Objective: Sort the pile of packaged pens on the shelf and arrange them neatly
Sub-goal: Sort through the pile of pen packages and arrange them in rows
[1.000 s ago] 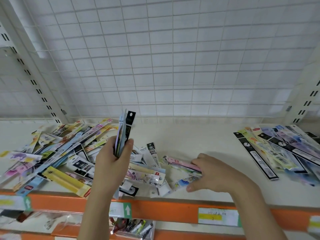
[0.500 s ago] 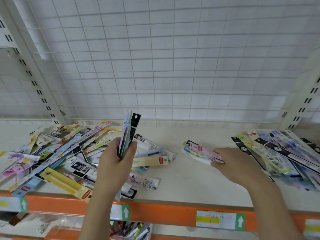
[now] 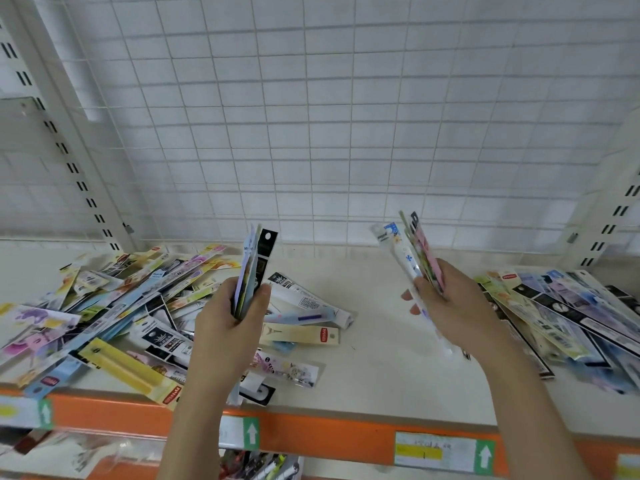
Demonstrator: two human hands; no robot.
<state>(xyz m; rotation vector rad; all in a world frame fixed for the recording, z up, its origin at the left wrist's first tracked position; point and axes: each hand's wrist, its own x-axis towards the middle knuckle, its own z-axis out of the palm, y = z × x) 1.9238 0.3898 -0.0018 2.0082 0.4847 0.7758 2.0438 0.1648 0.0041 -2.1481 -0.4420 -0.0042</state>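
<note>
Left hand (image 3: pixel 228 323) grips an upright bundle of pen packs (image 3: pixel 254 268); right hand (image 3: pixel 457 306) grips another bundle (image 3: pixel 417 258), raised near the sorted row (image 3: pixel 571 306) at right. Square its edges before laying it down; the unsorted pile (image 3: pixel 104 306) waits left

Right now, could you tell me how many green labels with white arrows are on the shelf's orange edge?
3: one at far left, one below the left hand, one at right. More may lie outside the frame.
</note>
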